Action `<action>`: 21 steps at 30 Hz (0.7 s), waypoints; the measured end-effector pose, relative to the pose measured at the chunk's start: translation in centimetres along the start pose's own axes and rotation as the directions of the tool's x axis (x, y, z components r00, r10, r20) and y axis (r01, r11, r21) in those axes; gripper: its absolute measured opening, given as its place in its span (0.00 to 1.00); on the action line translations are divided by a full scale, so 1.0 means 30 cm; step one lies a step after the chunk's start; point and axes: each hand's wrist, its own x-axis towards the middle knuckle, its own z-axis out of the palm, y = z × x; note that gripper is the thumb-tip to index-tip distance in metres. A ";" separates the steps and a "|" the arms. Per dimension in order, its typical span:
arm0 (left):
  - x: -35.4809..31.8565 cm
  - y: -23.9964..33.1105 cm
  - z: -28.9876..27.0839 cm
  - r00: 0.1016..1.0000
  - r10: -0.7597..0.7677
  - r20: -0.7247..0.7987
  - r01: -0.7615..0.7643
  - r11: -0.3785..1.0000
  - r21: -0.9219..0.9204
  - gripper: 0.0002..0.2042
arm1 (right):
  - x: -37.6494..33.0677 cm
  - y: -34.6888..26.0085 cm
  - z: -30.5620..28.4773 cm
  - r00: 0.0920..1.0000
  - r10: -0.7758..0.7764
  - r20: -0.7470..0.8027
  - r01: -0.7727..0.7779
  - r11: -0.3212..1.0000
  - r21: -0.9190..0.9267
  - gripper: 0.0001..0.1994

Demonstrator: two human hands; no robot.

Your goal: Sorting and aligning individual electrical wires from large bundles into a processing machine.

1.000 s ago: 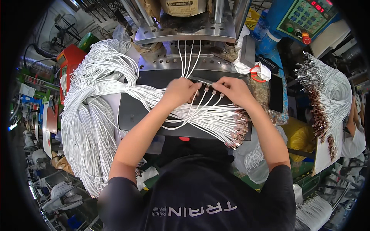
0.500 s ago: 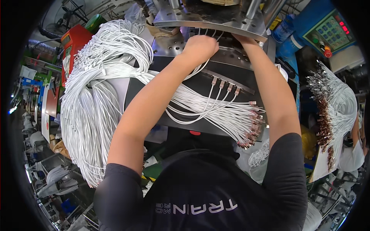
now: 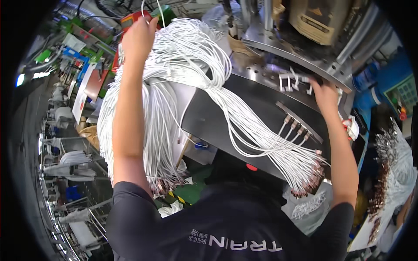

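My left hand (image 3: 138,40) is raised at the far left, above a big pile of white cables (image 3: 196,48). Its fingers are closed round thin white cables (image 3: 161,14) that loop up past the picture's top edge. By the press's front edge, my right hand (image 3: 325,95) pinches a white branched plastic piece (image 3: 294,81), like a moulding runner with short legs. On the black work surface (image 3: 204,115) lies a metal strip (image 3: 300,122) with several cable ends in it. Beside it spreads a cable bundle (image 3: 257,126) with copper-coloured connectors (image 3: 311,178).
The press's steel plate (image 3: 296,54) and its posts overhang the back right. A blue machine with a keypad panel (image 3: 401,98) stands at far right, above another cable bundle (image 3: 394,152). Cables hang over the left table edge. A clear bag (image 3: 309,206) sits below the surface.
My left hand has swung from the press to the far left with cables. My right hand has come out from under the press plate with the white plastic piece. The view has turned.
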 end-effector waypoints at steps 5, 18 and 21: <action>-0.460 0.515 -0.035 0.801 0.491 0.343 -0.057 0.632 -0.773 0.11 | -0.197 -0.046 -0.125 0.984 -0.129 0.119 0.155 0.959 -0.236 0.15; -0.780 0.928 -0.068 0.781 0.619 0.079 -0.237 0.411 -0.880 0.11 | -0.358 -0.052 -0.217 0.915 -0.077 0.396 0.070 0.997 0.033 0.12; -0.759 0.908 -0.066 0.787 0.587 0.189 -0.157 0.487 -0.859 0.09 | -0.255 -0.043 -0.162 0.962 -0.072 0.263 0.053 0.995 0.079 0.12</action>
